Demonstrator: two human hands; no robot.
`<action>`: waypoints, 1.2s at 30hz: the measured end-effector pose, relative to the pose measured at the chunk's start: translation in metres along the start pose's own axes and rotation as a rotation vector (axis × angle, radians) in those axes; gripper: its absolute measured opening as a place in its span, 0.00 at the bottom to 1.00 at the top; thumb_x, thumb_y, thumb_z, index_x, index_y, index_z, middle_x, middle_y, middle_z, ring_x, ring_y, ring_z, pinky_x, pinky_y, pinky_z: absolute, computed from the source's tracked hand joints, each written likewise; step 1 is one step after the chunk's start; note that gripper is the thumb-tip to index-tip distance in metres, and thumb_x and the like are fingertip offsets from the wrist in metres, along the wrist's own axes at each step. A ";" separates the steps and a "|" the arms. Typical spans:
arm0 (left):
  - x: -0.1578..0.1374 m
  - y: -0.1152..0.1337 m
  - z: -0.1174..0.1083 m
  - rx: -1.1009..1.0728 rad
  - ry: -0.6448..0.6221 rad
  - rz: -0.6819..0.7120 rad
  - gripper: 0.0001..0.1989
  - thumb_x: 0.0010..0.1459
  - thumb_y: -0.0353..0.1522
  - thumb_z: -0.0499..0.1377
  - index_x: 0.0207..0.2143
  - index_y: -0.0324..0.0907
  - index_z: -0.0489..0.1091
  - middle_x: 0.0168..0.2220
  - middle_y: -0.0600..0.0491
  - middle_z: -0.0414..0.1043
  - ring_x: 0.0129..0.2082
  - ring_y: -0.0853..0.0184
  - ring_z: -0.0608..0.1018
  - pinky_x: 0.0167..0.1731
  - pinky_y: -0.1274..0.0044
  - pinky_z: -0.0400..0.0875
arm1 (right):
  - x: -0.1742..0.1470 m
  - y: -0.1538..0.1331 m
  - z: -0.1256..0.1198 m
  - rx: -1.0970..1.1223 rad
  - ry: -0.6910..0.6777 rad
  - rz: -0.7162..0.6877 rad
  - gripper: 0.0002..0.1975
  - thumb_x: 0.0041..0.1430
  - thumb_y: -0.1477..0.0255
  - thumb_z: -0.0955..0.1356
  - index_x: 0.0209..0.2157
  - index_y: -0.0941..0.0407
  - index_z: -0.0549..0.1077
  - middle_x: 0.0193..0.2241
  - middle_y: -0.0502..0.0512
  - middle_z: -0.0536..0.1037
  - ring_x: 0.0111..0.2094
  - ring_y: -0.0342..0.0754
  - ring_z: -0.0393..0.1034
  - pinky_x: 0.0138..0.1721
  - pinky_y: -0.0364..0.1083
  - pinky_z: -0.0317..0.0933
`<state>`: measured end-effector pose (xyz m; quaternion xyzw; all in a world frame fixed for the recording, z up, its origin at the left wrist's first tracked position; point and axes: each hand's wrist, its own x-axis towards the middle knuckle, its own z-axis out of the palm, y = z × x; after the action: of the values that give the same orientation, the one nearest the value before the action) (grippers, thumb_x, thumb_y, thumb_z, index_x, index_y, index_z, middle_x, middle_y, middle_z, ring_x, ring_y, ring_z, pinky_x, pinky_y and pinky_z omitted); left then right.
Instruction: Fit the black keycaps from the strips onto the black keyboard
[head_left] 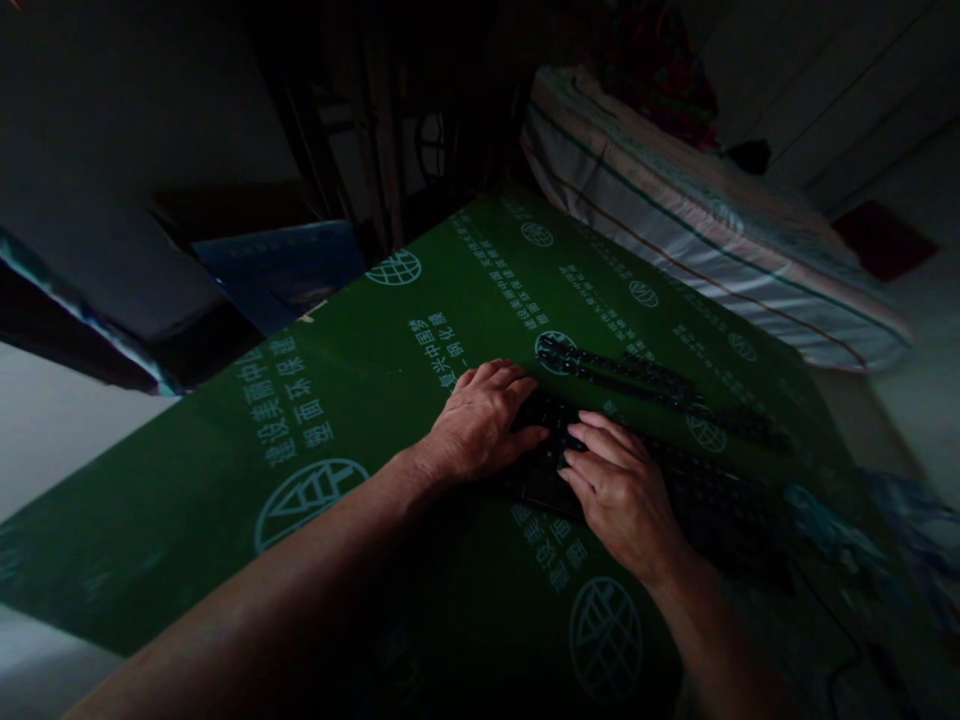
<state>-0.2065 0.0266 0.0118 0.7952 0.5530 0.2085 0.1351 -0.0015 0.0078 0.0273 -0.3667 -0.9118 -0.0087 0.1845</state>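
Note:
A black keyboard [701, 490] lies on a green printed board, dim in the low light. At its left end, my left hand [484, 415] is closed over the edge, with its thumb resting on the keys. My right hand [622, 490] is bent over the same end of the keyboard. Its fingertips are drawn together at the keys, and whatever may be between them is too small and dark to make out. Beyond the keyboard, loose black keycaps [660, 378] lie in rows on the board, near my fingers.
The green board [465, 290] carries white lettering and globe marks. A bed [675, 210] with a striped cover stands at the back right. A blue picture sheet [285, 265] is beyond the board's left edge. A crumpled teal plastic bag [832, 530] and a dark cable [840, 630] lie at right.

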 end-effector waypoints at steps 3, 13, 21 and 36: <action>0.000 0.000 0.000 -0.006 -0.002 -0.011 0.28 0.55 0.45 0.56 0.54 0.39 0.63 0.56 0.44 0.65 0.59 0.53 0.61 0.56 0.60 0.56 | 0.001 -0.002 0.000 -0.006 -0.001 0.006 0.06 0.56 0.78 0.66 0.30 0.59 0.76 0.42 0.61 0.77 0.51 0.54 0.66 0.52 0.55 0.64; 0.001 0.000 0.000 -0.010 0.004 0.000 0.28 0.55 0.45 0.57 0.54 0.40 0.64 0.55 0.44 0.66 0.58 0.53 0.62 0.56 0.60 0.56 | -0.005 -0.006 0.004 -0.106 0.009 0.006 0.08 0.58 0.78 0.64 0.31 0.58 0.76 0.44 0.60 0.77 0.53 0.53 0.65 0.53 0.54 0.61; 0.000 -0.001 0.001 0.013 0.001 -0.001 0.28 0.56 0.46 0.56 0.54 0.41 0.63 0.56 0.46 0.65 0.59 0.55 0.62 0.57 0.62 0.56 | -0.018 -0.019 0.012 -0.250 0.117 -0.043 0.09 0.61 0.77 0.64 0.41 0.63 0.74 0.46 0.62 0.77 0.55 0.56 0.64 0.54 0.56 0.59; 0.002 -0.001 -0.001 0.013 0.001 -0.008 0.28 0.56 0.46 0.56 0.54 0.41 0.64 0.56 0.44 0.66 0.59 0.54 0.62 0.56 0.61 0.57 | -0.022 -0.027 0.017 -0.221 0.088 -0.021 0.15 0.62 0.70 0.64 0.48 0.63 0.71 0.48 0.66 0.75 0.57 0.60 0.62 0.58 0.64 0.50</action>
<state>-0.2074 0.0284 0.0127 0.7939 0.5575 0.2047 0.1304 -0.0106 -0.0240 0.0072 -0.3745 -0.9001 -0.1272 0.1827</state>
